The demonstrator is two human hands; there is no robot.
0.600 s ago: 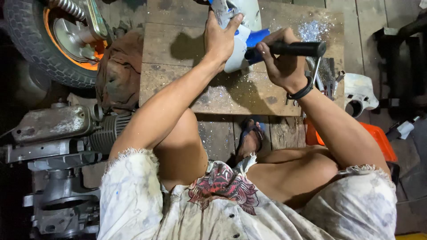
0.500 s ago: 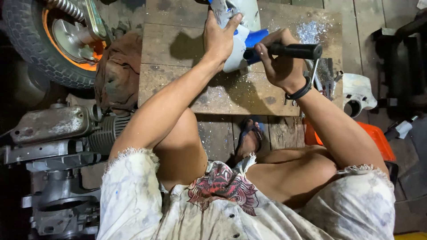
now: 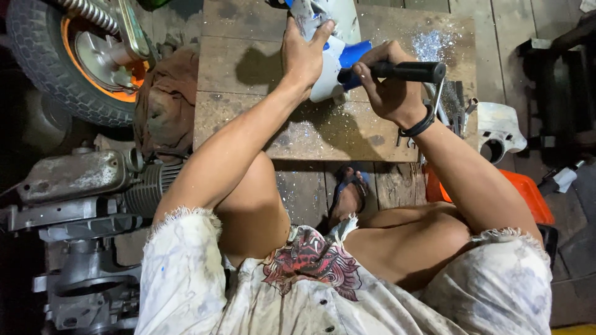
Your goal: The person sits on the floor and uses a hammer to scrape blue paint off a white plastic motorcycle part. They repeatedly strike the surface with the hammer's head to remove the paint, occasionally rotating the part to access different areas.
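Observation:
My left hand [image 3: 302, 54] grips a white and blue plastic panel [image 3: 335, 53] and holds it down on a low wooden workbench [image 3: 248, 118]. My right hand [image 3: 390, 87] is closed around the black handle of a hand tool [image 3: 406, 71], held level with its front end against the panel's blue edge. The tool's working end is hidden behind the panel and my fingers. Pale shavings lie scattered on the bench around the panel.
A motorcycle wheel with an orange rim [image 3: 74, 59] stands at the upper left beside a brown rag [image 3: 164, 105]. Grey engine parts [image 3: 81, 198] lie at the left. Metal tools [image 3: 450, 108], a white plastic part [image 3: 500, 127] and an orange container [image 3: 528, 195] sit at the right.
My right hand with the black-handled tool has shifted slightly along the panel's edge. The left hand keeps the same grip on the panel.

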